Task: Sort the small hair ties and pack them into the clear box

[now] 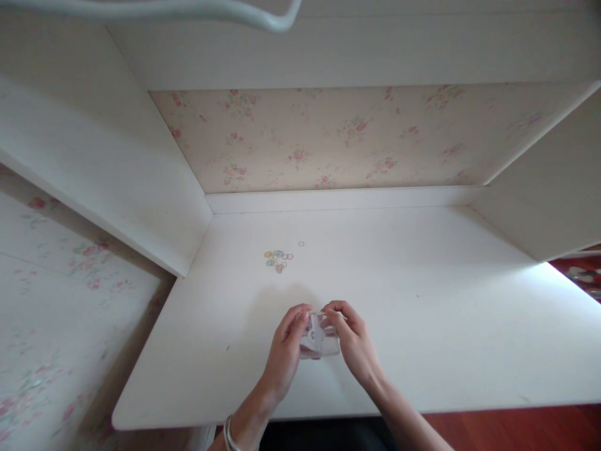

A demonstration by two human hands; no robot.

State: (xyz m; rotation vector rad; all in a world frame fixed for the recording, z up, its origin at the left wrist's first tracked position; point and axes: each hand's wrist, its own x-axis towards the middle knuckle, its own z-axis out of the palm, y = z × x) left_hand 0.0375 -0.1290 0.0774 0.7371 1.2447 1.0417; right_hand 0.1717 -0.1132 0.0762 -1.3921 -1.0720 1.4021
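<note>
A small clear plastic box (320, 343) is held between both hands, above the front part of the white desk. My left hand (287, 338) grips its left side, thumb on top. On the other side, my right hand (351, 335) is closed around the right edge, fingers curled at the far corner. Whether the box's lid is up or down I cannot tell. Beyond the hands lies a loose cluster of small coloured rings (278, 257), yellow, green, blue and reddish. One single ring (301, 243) sits apart, to the right of the cluster.
The white desk (422, 351) has side panels left and right and a low ledge (347, 199) at the back. A shelf (328, 53) overhangs it. A pale curved bar (188, 9) crosses the top left. Tiny dark specks lie on the desk.
</note>
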